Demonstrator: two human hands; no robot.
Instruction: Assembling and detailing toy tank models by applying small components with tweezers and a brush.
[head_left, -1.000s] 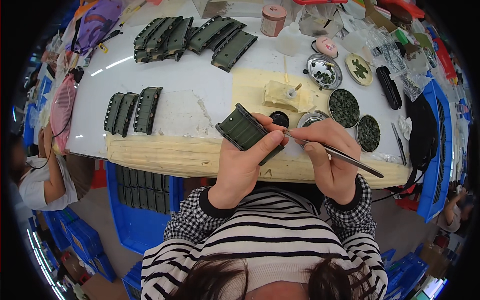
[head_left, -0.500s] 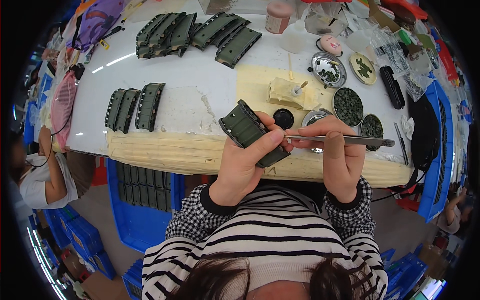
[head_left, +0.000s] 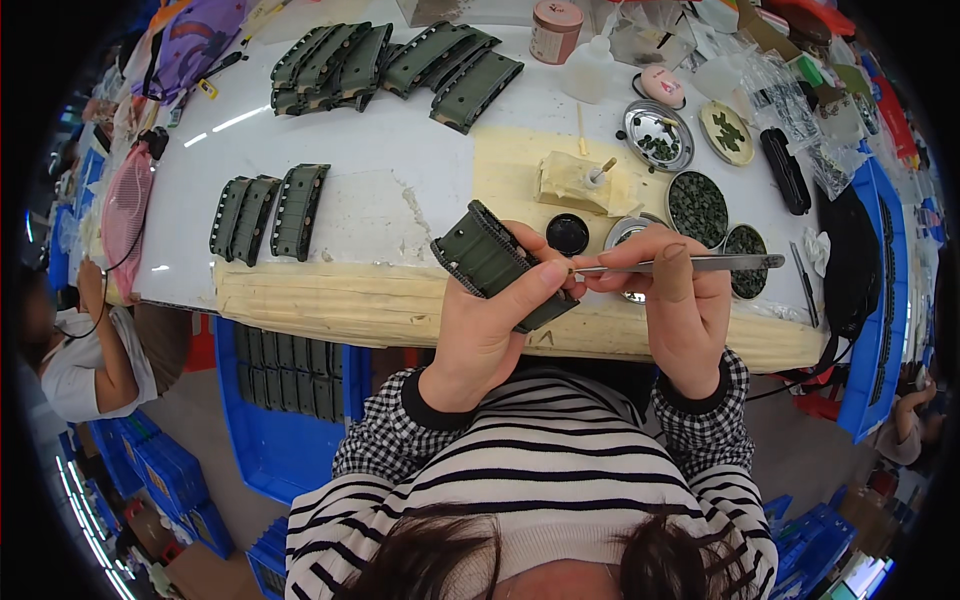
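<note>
Holding a green panel at a slant in one hand, a slim metal tool in the other

The curved green panel (head_left: 478, 250) is at the centre of the frame, in the left hand (head_left: 478, 335), its long axis running from upper left to lower right. That hand is closed around it, thumb pressed over the front face, fingers wrapped behind the far edge. The right hand (head_left: 690, 320) is to the right of the panel, thumb and fingers pinched on a silver tool (head_left: 735, 262), which lies nearly level and so crosses the panel's slant. Its tip ends beside the left thumb, along the panel's right-hand edge; whether it touches the panel I cannot tell.

Just beyond the right hand, a round tin (head_left: 668, 208) is filled with small dark green pieces, and a smaller tin (head_left: 745, 226) beside it holds similar ones. Above them, a silver dish (head_left: 644, 117) holds a scatter of dark bits, and a cream lid (head_left: 714, 114) carries flat green shapes. A black round pot (head_left: 567, 234) stands above the fingertips, its contents too dark to make out. At lower left, a blue crate (head_left: 285, 460) holds rows of green panels (head_left: 290, 375).
</note>
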